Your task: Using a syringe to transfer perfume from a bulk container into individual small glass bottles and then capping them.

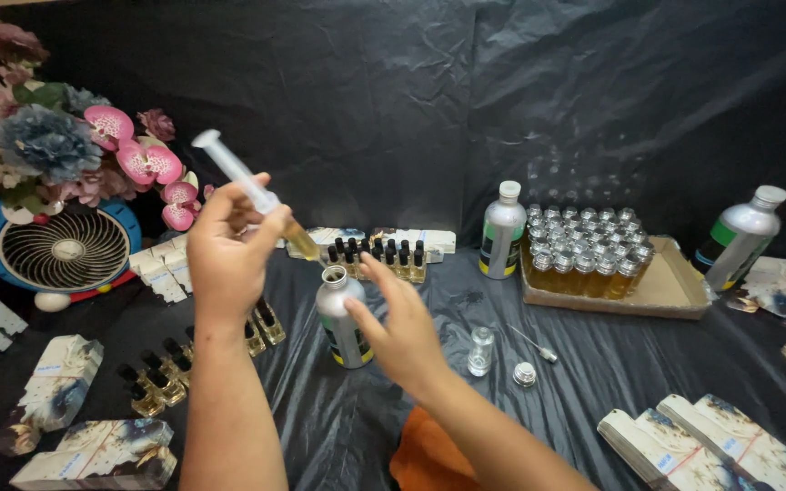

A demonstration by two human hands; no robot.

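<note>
My left hand holds a plastic syringe tilted, its plunger drawn out up and left, yellow liquid in its lower end. The tip hangs just above an open silver metal bottle standing on the black sheet. My right hand is next to that bottle's right side, fingers spread, holding nothing. A small empty glass vial, a silver cap and a thin metal needle lie right of my right hand.
A cardboard tray of several filled vials sits back right, with two capped silver bottles beside it. Black-capped vials stand in rows behind and at left. Printed boxes, a small fan, artificial flowers, an orange cloth.
</note>
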